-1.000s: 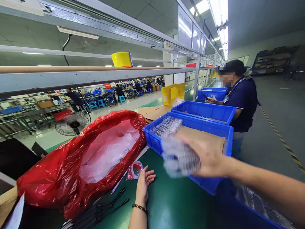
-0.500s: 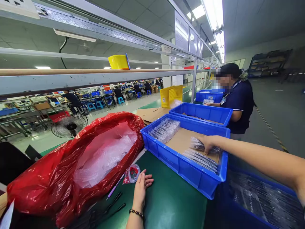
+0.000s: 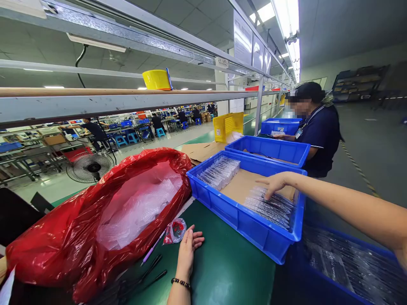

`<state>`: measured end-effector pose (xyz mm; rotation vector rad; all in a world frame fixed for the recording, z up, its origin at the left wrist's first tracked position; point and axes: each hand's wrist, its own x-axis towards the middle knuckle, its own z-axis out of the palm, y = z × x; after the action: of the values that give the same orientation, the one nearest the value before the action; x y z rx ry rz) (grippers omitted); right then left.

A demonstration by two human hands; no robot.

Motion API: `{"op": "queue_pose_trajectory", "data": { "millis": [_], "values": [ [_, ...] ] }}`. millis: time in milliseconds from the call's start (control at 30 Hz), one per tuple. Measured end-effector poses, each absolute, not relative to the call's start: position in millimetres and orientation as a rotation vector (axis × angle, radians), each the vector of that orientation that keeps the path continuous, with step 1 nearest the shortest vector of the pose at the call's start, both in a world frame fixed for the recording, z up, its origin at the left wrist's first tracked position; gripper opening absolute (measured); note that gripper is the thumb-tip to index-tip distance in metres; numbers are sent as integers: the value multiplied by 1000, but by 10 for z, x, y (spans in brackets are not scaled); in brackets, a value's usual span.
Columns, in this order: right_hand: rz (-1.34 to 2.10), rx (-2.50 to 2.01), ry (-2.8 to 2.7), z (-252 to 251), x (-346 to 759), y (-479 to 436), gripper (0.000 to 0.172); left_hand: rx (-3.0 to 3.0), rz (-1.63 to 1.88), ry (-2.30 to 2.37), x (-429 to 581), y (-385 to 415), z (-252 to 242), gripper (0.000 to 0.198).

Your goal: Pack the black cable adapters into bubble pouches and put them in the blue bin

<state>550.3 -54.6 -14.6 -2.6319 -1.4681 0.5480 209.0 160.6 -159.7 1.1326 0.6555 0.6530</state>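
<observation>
My right hand (image 3: 276, 183) reaches into a blue bin (image 3: 241, 212), just above a row of clear bubble-wrapped packs (image 3: 269, 207) at the near right end. Its fingers are apart, with nothing held in them. A second row of wrapped packs (image 3: 219, 173) stands at the bin's far left, and cardboard (image 3: 244, 182) lines the bottom between the rows. On the green tabletop (image 3: 229, 262) rests my left hand (image 3: 190, 245), holding nothing, fingers loosely stretched out. Close to its fingertips lies a small clear bag with red contents (image 3: 175, 231).
A red plastic bag (image 3: 63, 237) full of clear bubble pouches (image 3: 140, 207) lies on the left. A purple pen (image 3: 152, 250) and dark cable-like pieces (image 3: 149, 273) are near it. Another blue bin (image 3: 270, 150) stands behind; a co-worker (image 3: 318, 131) stands beyond. A bin of packs (image 3: 352, 267) sits lower right.
My right hand has let go of a wrapped pack, which now leans with the near row. The hand has lifted slightly and its fingers have spread. My left hand stays put.
</observation>
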Motion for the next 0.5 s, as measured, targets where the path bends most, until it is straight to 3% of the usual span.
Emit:
{"op": "queue_pose_trajectory", "data": {
  "millis": [267,500],
  "values": [
    [796,-2494,-1736,13,5019,-101,53,1146,649,666,2094,1606,-1604,59],
    [901,-2725,-1657,-130,5058,58,9,1163,649,662,2089,1608,-1601,58]
  ]
}}
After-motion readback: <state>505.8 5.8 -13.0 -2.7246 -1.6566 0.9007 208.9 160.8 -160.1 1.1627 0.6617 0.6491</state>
